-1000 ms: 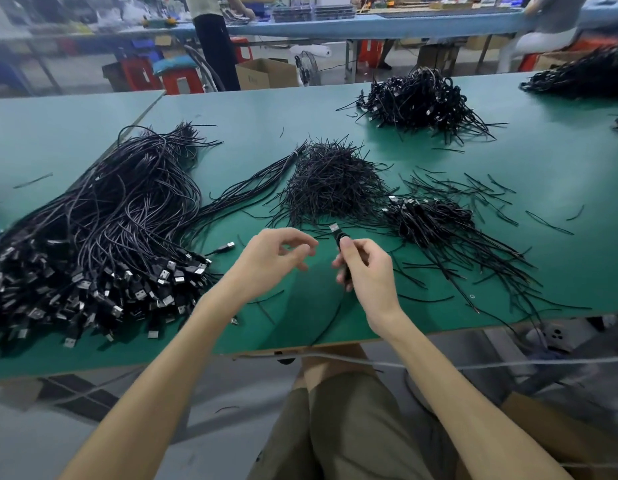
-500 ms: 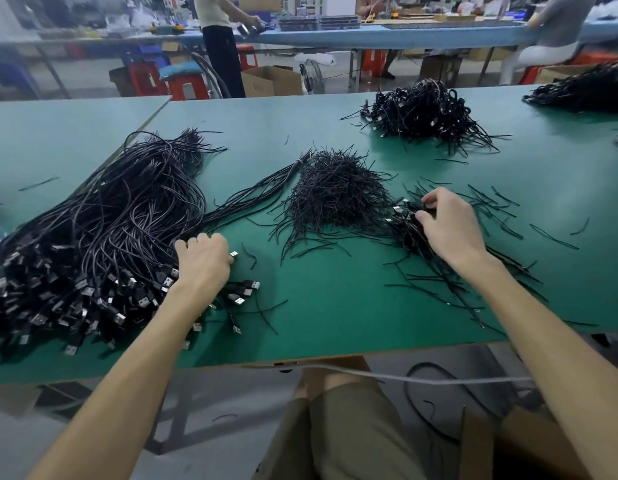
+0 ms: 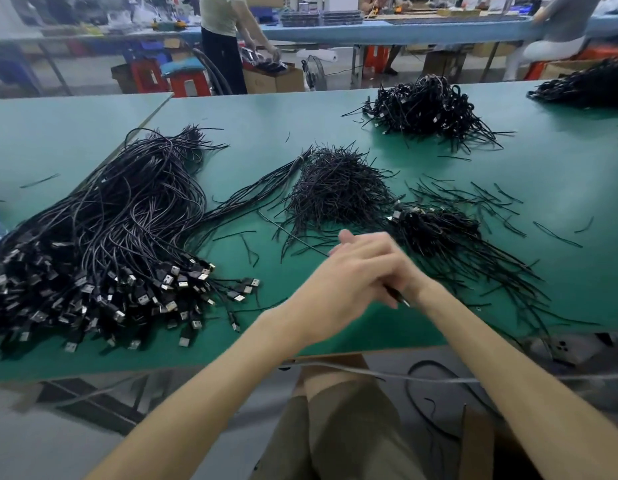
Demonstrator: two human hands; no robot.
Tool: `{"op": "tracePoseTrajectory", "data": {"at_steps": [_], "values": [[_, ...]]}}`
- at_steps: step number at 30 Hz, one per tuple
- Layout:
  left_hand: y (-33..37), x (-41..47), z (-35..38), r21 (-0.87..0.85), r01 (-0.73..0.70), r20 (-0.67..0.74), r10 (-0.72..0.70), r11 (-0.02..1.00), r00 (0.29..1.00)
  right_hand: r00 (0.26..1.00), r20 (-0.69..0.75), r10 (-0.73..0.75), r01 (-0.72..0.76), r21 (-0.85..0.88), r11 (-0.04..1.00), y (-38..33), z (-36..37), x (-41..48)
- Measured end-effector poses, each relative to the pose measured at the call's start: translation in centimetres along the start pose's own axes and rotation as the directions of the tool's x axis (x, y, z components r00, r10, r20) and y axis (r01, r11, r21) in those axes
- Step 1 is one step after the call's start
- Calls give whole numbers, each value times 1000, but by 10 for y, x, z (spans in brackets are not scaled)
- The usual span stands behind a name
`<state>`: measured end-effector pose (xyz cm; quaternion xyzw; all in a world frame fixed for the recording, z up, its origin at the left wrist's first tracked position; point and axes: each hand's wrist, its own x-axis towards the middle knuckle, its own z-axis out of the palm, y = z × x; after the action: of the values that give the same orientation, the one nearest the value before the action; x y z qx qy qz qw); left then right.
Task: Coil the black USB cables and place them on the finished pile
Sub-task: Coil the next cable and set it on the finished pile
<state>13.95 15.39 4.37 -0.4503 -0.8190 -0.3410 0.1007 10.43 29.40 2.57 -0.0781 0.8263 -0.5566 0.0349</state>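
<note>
Black USB cables [image 3: 103, 244] lie in a broad loose heap on the left half of the green table [image 3: 560, 188], their plugs fanned toward the near edge and their cords sweeping back toward the far side. Across the table to the right sits a far heap of coiled cables [image 3: 421, 105], well apart from the hands. In the middle is a mound of short black ties [image 3: 335, 195], with stray ties scattered around it. Just to its right lies the finished pile [image 3: 435, 226], a smaller dark cluster of coiled cables with loose tails trailing toward the near edge. In front of the ties and the finished pile, above the table near its front edge, the two hands meet. The left hand [image 3: 335, 289] crosses over the right hand [image 3: 390, 251] and hides most of it. Both are smeared by motion, so whether either hand's fingers are clenched, relaxed or grasping something cannot be told. A thin black cable end [image 3: 399, 297] with a pale tip pokes out below the hands, between the left hand's fingers and the right wrist; which hand has it cannot be told.
</note>
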Motion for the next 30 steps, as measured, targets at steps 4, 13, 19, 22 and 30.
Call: {"op": "tracePoseTrajectory", "data": {"at_steps": [4, 13, 19, 22, 30], "values": [[-4, 0, 6, 31, 84, -79, -82, 996, 994, 882, 469, 51, -276, 427, 861, 7, 4, -9], [-35, -12, -6, -839, 242, -188, -677, 487, 712, 978, 175, 117, -173, 351, 920, 15, 15, -7], [-44, -12, -29, -982, -24, 120, -709, -189, 695, 984, 86, -158, 159, -10, 987, 12, 19, -23], [-38, -19, -27, -995, 71, 103, -592, -77, 799, 952, 33, -305, 307, -144, 941, 9, 23, -30], [-30, -27, -33, -964, 25, 142, -432, -264, 890, 890, -8, -455, 451, -128, 883, -2, 34, -40]]}}
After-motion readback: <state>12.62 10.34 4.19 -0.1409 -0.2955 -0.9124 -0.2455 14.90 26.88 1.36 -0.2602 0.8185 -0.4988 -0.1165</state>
